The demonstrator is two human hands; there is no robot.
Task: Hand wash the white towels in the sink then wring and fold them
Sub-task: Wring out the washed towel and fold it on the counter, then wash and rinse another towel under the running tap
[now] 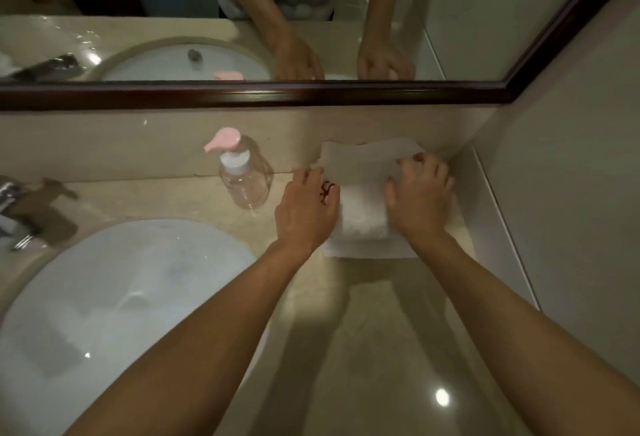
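Note:
White towels [363, 217] lie stacked on the beige counter to the right of the sink [104, 297]. A thin upper flap [363, 158] of a towel stands up against the back wall. My left hand [306, 210] rests on the left edge of the folded towel, fingers curled around the cloth's edge. At the right side my right hand [420, 193] grips the towel, its fingers curled into the fabric. The oval white sink at lower left holds no towel that I can see.
A clear pump bottle with a pink top [242, 172] stands just left of the towels. The faucet [31, 210] sits at the far left. A dark-framed mirror [242, 92] runs above the backsplash, and a wall [554, 193] closes in the counter [374, 331] on the right.

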